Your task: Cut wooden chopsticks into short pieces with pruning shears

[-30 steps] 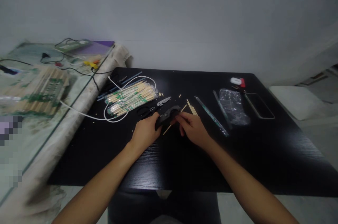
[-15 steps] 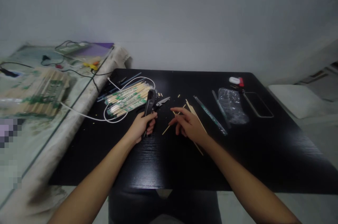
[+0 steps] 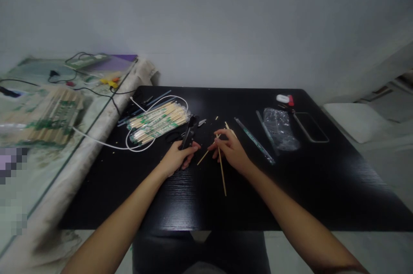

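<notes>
My left hand is closed around a black folding knife that points away from me, above the black table. My right hand pinches a thin wooden chopstick near its far end; the stick slants down toward me. Another short wooden stick lies between the two hands. Black-handled scissors lie just beyond the knife. A bag of wrapped chopsticks sits to the left inside a loop of white cable.
Loose sticks and empty green wrappers lie right of my hands, with a crumpled clear bag, a phone case and a small white and red item. A glass-topped table with more chopstick packs and cables stands left.
My left hand took the knife away from my right hand and turned it upright. My right hand picked up a chopstick and swung its near end toward me.
</notes>
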The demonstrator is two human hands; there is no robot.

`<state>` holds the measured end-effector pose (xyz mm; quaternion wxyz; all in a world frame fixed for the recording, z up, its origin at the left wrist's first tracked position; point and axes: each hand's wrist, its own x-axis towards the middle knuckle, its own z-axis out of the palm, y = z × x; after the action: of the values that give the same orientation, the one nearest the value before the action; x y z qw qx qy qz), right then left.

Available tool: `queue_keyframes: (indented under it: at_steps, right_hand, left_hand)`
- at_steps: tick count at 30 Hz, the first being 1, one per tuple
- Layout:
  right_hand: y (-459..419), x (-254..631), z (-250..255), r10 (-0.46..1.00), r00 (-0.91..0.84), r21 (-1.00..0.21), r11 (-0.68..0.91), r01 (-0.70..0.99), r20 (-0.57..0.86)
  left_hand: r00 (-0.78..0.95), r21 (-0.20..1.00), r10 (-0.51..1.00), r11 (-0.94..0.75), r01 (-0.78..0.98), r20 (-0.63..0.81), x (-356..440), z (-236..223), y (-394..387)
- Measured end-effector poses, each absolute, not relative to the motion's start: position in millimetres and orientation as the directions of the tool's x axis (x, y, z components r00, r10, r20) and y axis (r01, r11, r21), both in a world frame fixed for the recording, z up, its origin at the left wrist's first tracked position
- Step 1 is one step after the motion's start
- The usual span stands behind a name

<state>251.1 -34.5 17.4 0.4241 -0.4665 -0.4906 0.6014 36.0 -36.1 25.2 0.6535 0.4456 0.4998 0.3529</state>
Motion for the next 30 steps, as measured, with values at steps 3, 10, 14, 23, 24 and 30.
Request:
queue_keyframes:
  at_steps: [3, 10, 14, 23, 24, 30]
  right_hand:
    - [-36, 250, 17, 0.963, -0.211, -0.98, -0.187, -0.075, -0.167]
    - [-39, 245, 17, 0.952, -0.241, -0.973, -0.217, -0.083, -0.191]
    - [-42, 243, 20, 0.93, -0.304, -0.975, -0.222, -0.021, -0.205]
    - [-47, 239, 27, 0.893, -0.38, -0.969, -0.242, 0.049, -0.242]
    - [-47, 239, 27, 0.891, -0.382, -0.968, -0.244, 0.054, -0.245]
    - [-48, 238, 24, 0.891, -0.379, -0.969, -0.236, 0.078, -0.248]
  left_hand:
    - [0.25, 0.943, 0.912, 0.334, 0.005, -0.324, 38, 26, -38]
    - [0.251, 0.948, 0.917, 0.319, 0.012, -0.311, 38, 24, -39]
    - [0.237, 0.947, 0.921, 0.322, -0.014, -0.309, 40, 22, -40]
    - [0.247, 0.961, 0.936, 0.271, -0.056, -0.25, 40, 18, -40]
    - [0.253, 0.963, 0.936, 0.264, -0.052, -0.243, 40, 18, -40]
    - [0.221, 0.969, 0.944, 0.249, 0.005, -0.244, 42, 19, -40]
